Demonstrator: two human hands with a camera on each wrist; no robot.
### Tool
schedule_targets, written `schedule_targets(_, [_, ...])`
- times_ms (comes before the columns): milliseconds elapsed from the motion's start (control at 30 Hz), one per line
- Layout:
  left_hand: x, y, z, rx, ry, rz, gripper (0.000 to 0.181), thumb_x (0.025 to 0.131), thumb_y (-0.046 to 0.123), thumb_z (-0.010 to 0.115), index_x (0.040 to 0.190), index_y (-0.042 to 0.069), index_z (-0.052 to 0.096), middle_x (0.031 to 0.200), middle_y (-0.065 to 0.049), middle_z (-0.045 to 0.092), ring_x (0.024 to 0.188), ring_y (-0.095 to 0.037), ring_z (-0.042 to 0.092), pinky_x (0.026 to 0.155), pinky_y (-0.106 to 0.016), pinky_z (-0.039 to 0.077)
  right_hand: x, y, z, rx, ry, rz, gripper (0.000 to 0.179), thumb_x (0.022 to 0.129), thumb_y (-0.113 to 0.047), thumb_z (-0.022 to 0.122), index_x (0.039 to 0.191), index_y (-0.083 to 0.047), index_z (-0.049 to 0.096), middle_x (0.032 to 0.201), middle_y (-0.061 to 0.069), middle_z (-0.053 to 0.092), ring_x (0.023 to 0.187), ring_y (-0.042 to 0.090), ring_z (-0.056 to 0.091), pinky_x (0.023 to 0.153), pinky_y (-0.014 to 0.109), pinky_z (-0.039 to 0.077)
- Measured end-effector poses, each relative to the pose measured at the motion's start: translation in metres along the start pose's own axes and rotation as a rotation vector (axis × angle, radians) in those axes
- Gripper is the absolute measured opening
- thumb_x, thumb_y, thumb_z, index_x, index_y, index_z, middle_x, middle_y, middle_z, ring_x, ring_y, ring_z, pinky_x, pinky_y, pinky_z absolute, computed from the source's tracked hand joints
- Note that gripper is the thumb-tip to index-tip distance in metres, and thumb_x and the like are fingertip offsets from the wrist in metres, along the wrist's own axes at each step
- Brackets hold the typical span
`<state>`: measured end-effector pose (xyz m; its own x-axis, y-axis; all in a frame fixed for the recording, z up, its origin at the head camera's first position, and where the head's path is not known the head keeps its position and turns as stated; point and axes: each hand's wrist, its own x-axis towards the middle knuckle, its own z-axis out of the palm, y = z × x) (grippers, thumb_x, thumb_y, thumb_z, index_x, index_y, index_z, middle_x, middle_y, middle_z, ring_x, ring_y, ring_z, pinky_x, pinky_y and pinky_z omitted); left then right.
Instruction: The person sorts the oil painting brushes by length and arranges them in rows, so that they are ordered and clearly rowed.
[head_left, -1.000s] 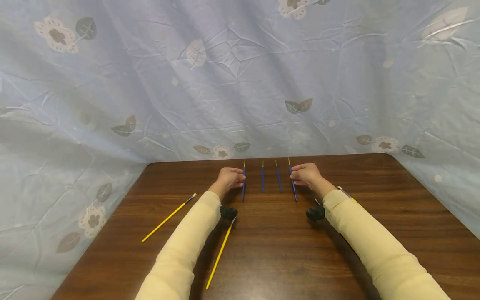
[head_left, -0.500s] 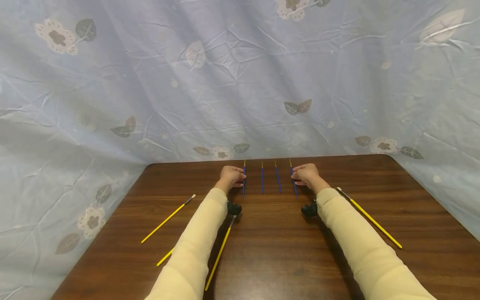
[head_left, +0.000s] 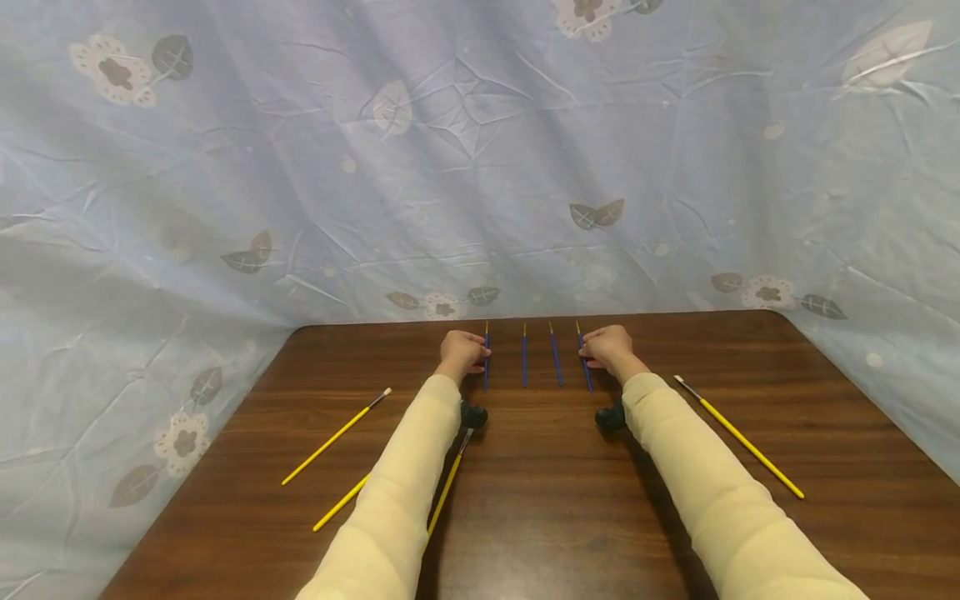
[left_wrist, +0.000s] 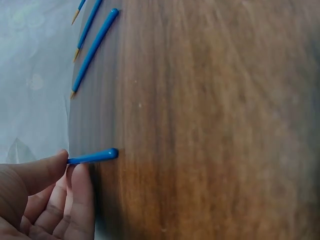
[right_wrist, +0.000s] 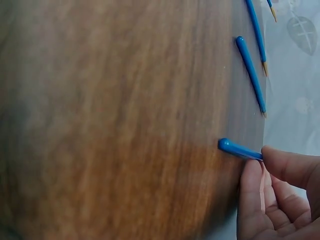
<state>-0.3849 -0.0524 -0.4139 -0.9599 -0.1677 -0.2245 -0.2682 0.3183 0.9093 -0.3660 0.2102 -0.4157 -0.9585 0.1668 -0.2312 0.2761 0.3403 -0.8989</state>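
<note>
At the table's far edge my left hand (head_left: 463, 352) pinches a slim blue paintbrush (left_wrist: 95, 156) between thumb and fingertips. Opposite it, my right hand (head_left: 609, 347) pinches another blue paintbrush (right_wrist: 239, 150) the same way. Both held brushes point their bristles toward the back. Between the hands lie two more blue paintbrushes, the left one (head_left: 525, 358) nearly straight and the right one (head_left: 556, 358) slightly slanted. In each wrist view the held brush's handle end sticks out past the fingers, while its bristle end is hidden by the hand.
Yellow paintbrushes lie on the brown wooden table (head_left: 555, 500): one at the left (head_left: 333, 439), two partly under the left sleeve (head_left: 390, 517), one beside the right sleeve (head_left: 742, 437). A floral curtain (head_left: 480, 183) hangs right behind the table's back edge.
Both pinched blue brushes have come down and toward the table, their handle ends now farther back in view. The forearms have shifted slightly inward, uncovering yellow brushes at the outer sides.
</note>
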Motion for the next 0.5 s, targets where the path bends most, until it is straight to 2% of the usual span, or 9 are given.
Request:
schedule_targets(300, [0.0025,-0.0021,0.0014,0.070,0.051,0.007,0.020,0.080,-0.003,0.077,0.098,0.002,0.074,0.102,-0.012,0.067,0.088,-0.027,0.067,0.054,-0.028,0.058,0.0025,0.0007,0.0024,-0.040,0.004,0.013,0.035,0.087,0.007,0.065,0.122,0.006,0.061,0.123,0.023,0.059,0.106,0.032,0.062,0.074,0.027,0.058])
schedule_targets(500, [0.0015,-0.0029,0.0031,0.104,0.062,0.025,0.019,0.079,-0.001,0.079,0.098,0.003,0.075,0.107,-0.013,0.066,0.086,-0.026,0.068,0.051,-0.026,0.057,0.0023,0.0014,0.0023,-0.044,0.028,0.037,0.035,0.085,0.008,0.068,0.120,0.007,0.063,0.121,0.024,0.059,0.092,0.025,0.066,0.071,0.022,0.057])
